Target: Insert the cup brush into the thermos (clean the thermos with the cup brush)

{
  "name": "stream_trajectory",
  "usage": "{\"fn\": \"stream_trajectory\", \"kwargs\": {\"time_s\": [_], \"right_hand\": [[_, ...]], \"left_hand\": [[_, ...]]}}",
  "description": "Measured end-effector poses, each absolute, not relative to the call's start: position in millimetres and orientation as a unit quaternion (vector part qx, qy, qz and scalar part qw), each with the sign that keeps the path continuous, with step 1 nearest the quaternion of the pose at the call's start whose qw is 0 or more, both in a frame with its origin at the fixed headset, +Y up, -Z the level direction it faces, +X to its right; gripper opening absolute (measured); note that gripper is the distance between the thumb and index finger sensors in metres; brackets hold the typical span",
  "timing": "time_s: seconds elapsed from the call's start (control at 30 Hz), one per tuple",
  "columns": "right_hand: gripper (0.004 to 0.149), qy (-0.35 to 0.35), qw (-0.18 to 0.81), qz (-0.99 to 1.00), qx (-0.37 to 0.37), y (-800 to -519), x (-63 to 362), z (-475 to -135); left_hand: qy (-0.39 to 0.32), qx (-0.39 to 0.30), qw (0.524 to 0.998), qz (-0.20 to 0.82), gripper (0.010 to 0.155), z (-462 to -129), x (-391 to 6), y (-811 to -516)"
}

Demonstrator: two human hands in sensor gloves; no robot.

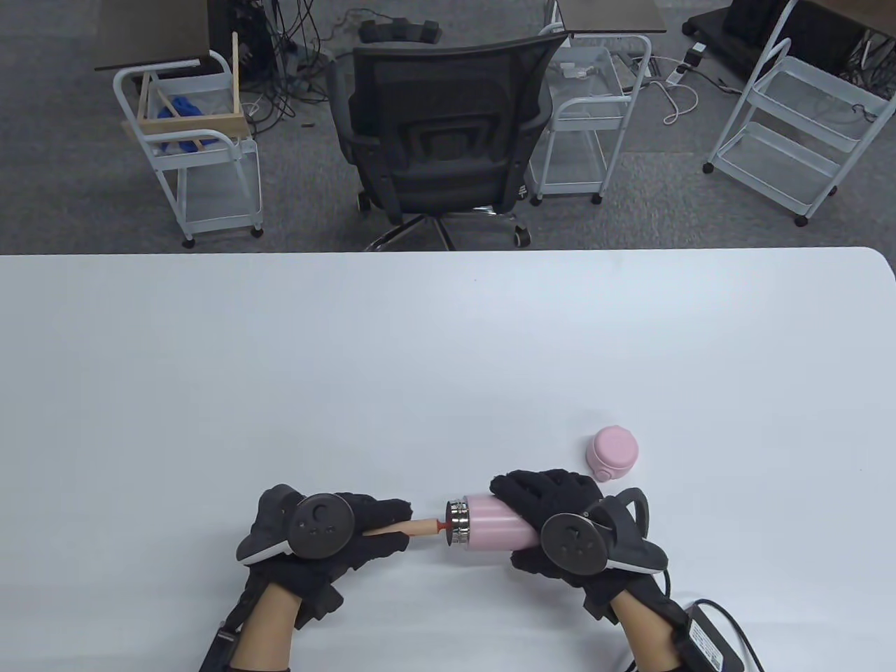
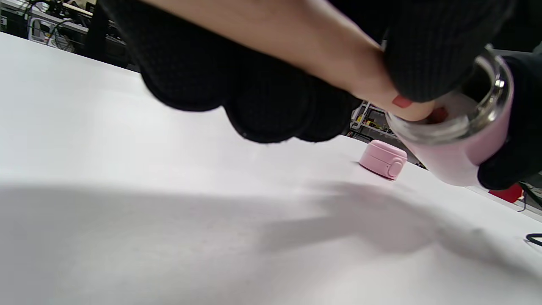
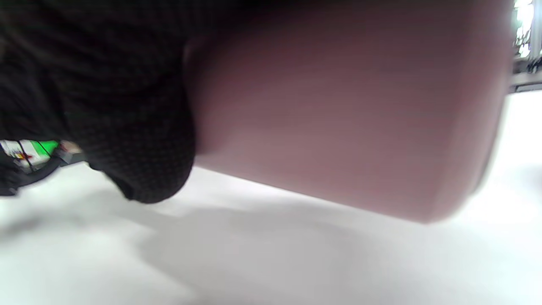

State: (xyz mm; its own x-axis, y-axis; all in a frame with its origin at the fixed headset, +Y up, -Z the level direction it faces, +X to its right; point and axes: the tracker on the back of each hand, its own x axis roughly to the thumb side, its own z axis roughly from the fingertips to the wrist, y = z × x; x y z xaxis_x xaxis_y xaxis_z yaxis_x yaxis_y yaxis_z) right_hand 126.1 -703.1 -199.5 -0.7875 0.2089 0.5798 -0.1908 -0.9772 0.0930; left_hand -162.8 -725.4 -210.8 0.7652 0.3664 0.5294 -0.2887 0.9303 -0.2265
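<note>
the cup brush [image 1: 413, 527] is held level over the tabletop [image 1: 448, 350], its pale wooden handle gripped by the left hand [image 1: 329, 535] with fingers wrapped around it. its red neck is seen entering the steel mouth of the thermos [image 1: 493, 530]; the brush head is hidden inside. in the left wrist view the handle [image 2: 322, 51] is seen running under the gloved fingers [image 2: 262, 106] to the thermos rim [image 2: 487, 106].

the thermos is held on its side, mouth pointed toward the left hand, and its pink body is clasped by the right hand [image 1: 560, 521], fingers curled over the far end. in the right wrist view the pink wall [image 3: 338, 114] is seen filling most of the frame, raised above the tabletop with a shadow under it, though the picture is blurred.

the pink lid [image 1: 613, 453] is seen lying on the tabletop, beyond the right hand and apart from it. an office chair [image 1: 441, 133] is seen behind the tabletop.
</note>
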Motion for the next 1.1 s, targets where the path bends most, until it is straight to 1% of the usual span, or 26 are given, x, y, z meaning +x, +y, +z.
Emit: {"fn": "stream_trajectory", "kwargs": {"time_s": [0.07,0.23,0.43,0.6,0.73,0.83,1.0,1.1], "right_hand": [[0.082,0.009,0.082,0.947,0.311,-703,121,-196],[0.082,0.008,0.083,0.944,0.318,-704,116,-193],[0.082,0.01,0.078,0.944,0.321,-706,115,-193],[0.081,-0.001,0.085,0.948,0.306,-702,128,-199],[0.081,-0.029,0.074,0.958,0.277,-696,148,-206],[0.081,-0.025,0.099,0.956,0.276,-692,156,-209],[0.081,-0.032,0.082,0.959,0.27,-690,164,-211],[0.081,-0.034,0.099,0.959,0.262,-689,171,-213]], "left_hand": [[-0.298,-0.063,0.938,0.164,0.046,-209,-156,-725],[-0.304,-0.061,0.937,0.16,0.038,-206,-149,-725],[-0.303,-0.058,0.94,0.146,0.04,-205,-148,-724],[-0.293,-0.041,0.944,0.146,0.049,-206,-161,-720],[-0.272,-0.023,0.949,0.157,0.05,-209,-183,-713],[-0.268,-0.029,0.946,0.181,0.049,-212,-192,-711],[-0.266,-0.017,0.946,0.181,0.049,-213,-197,-713],[-0.26,-0.014,0.946,0.194,0.049,-214,-205,-713]]}}
